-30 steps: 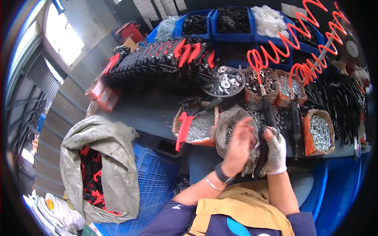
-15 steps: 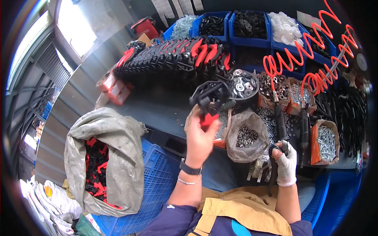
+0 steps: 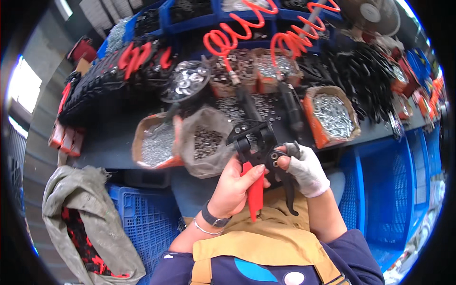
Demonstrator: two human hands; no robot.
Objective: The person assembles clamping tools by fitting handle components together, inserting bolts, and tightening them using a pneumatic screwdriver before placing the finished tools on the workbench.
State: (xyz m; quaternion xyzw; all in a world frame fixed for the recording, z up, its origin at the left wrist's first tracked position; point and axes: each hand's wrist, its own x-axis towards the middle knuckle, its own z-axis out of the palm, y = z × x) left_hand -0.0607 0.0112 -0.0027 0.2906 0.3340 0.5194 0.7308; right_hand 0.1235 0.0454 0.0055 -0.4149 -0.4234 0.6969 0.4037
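Note:
In front of my chest, my left hand (image 3: 232,188) is closed around the red handle (image 3: 255,195) of a black-and-red hand tool, its exact kind unclear. The tool's black open-framed head (image 3: 251,137) points up toward the bench. My right hand (image 3: 306,172), in a white glove with bare fingertips, grips a black curved lever (image 3: 288,192) with metal-lined holes at its upper end. The lever hangs hook end down, close beside the tool's head. From here I cannot tell whether the two parts are joined.
Small hardware fills a plastic-lined bag (image 3: 207,145), a carton of bolts (image 3: 332,116) and a round tub (image 3: 186,80). Two pneumatic drivers (image 3: 290,107) hang on red coiled hoses (image 3: 299,40). Finished-looking tools (image 3: 102,71) are stacked left. Blue crates (image 3: 387,190) flank me; a grey sack (image 3: 61,190) stands left.
My view has swung right. My left hand has brought the tool down from over the bench to my right hand, and the lever now sits against or close to it.

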